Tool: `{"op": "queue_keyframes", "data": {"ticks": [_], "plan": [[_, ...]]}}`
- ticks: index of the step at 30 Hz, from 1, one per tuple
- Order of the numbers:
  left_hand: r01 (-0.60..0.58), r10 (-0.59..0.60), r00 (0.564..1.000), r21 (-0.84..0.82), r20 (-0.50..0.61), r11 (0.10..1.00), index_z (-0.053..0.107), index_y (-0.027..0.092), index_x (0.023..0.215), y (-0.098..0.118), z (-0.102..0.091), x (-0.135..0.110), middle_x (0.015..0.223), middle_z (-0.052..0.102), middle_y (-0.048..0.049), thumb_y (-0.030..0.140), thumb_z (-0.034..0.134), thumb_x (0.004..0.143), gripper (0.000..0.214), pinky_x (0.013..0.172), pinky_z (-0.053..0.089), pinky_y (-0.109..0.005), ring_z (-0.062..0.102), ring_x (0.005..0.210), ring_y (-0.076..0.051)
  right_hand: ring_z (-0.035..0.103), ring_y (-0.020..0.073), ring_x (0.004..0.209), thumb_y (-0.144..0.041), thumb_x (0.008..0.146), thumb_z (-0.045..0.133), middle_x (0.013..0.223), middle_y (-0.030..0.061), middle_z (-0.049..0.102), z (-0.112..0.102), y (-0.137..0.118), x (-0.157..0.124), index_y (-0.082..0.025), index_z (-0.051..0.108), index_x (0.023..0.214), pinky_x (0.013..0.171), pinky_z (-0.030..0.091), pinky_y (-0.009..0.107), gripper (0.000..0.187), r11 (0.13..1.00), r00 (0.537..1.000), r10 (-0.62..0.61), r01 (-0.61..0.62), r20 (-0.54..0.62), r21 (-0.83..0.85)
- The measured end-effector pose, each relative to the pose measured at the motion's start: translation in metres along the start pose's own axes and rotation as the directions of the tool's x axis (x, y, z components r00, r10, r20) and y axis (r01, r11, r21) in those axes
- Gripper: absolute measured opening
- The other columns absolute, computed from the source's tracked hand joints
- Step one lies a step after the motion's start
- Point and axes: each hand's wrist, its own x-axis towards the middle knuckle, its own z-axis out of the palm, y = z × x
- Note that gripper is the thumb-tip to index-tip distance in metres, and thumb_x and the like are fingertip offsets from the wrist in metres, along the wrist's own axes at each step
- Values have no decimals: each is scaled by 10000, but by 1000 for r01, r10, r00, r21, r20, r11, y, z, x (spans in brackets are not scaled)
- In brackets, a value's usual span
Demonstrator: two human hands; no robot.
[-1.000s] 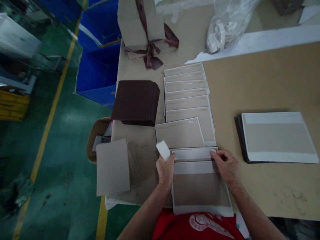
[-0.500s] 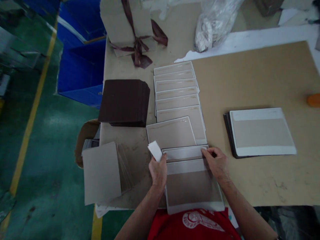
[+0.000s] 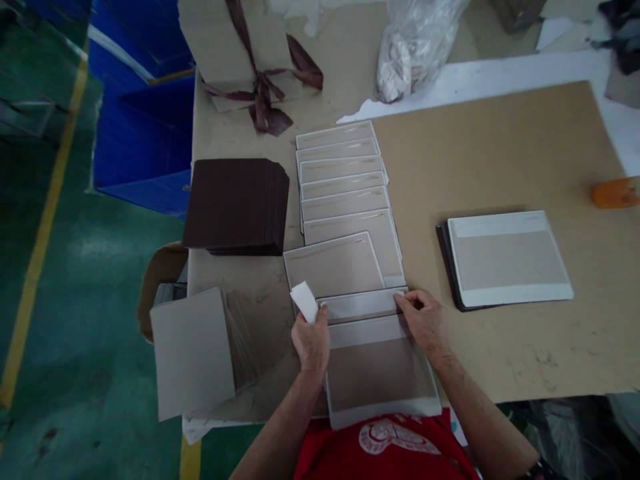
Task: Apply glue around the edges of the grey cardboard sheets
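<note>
Grey card panel (image 3: 380, 370) with white borders lies flat on the desk (image 3: 227, 137) at the near edge, right under both hands and against the person's red shirt (image 3: 385, 447). Its far white flap (image 3: 360, 305) runs between the two hands. The left hand (image 3: 311, 343) rests its fingertips on the left end of that flap and pinches a small white slip (image 3: 304, 301) that sticks up past the knuckles. The right hand (image 3: 424, 323) sits curled on the flap's right end; whether it nips the edge or only presses on it cannot be told. The hands are apart, one at each end of the flap.

Just beyond the fingertips a row of overlapping panels (image 3: 345, 193) stretches away. Left of the left hand a stack of grey boards (image 3: 193, 350) hangs over the desk edge, and further off on that side stands a dark brown stack (image 3: 235, 203). Right of the right hand, well apart, a finished pile (image 3: 507, 257) rests on a brown cardboard sheet (image 3: 500, 147), with an orange object (image 3: 615, 192) further out. Far beyond the hands are a ribbon-tied bundle (image 3: 240, 50) and a plastic bag (image 3: 415, 47)
</note>
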Motion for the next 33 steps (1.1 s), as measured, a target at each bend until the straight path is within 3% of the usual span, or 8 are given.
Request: {"op": "queue_keyframes", "data": {"ticks": [13, 20, 26, 29, 33], "plan": [[-19, 19, 1000, 14, 3, 1000, 713, 156, 826, -5, 1, 3, 781, 742, -96, 413, 682, 733, 275, 680, 463, -328, 699, 762, -277, 567, 208, 619, -548, 711, 644, 627, 12, 634, -4, -1, 10, -229, 640, 629, 616, 389, 330, 329, 997, 996, 63, -61, 66, -39], [-5, 5, 999, -13, -36, 1000, 688, 167, 852, -5, 3, 4, 783, 727, -83, 405, 715, 700, 284, 671, 476, -326, 684, 739, -258, 556, 196, 596, -508, 639, 712, 614, -13, 593, -2, 7, 15, -233, 563, 691, 598, 392, 320, 317, 995, 996, 87, -86, 9, -57], [23, -28, 996, -73, -79, 997, 656, 185, 839, -6, 6, 6, 750, 687, -54, 370, 726, 680, 254, 646, 460, -310, 658, 711, -236, 529, 195, 601, -504, 641, 673, 629, -7, 581, -13, 11, 24, -238, 562, 704, 618, 380, 334, 295, 996, 997, 73, -74, -21, -55], [47, -58, 996, -150, -71, 988, 644, 179, 856, -4, -1, 6, 710, 657, -24, 335, 702, 693, 233, 606, 437, -289, 621, 649, -203, 532, 208, 628, -476, 629, 650, 650, 7, 585, -22, 12, 25, -235, 569, 712, 647, 383, 350, 268, 997, 997, 64, -66, -51, -35], [73, -69, 997, -304, 23, 950, 652, 161, 853, 4, -30, -6, 686, 639, -3, 378, 698, 721, 258, 567, 412, -246, 565, 592, -142, 514, 211, 638, -491, 675, 626, 672, 21, 568, -29, 2, 11, -215, 569, 794, 648, 387, 363, 306, 997, 994, 63, -59, -85, 46]]}}
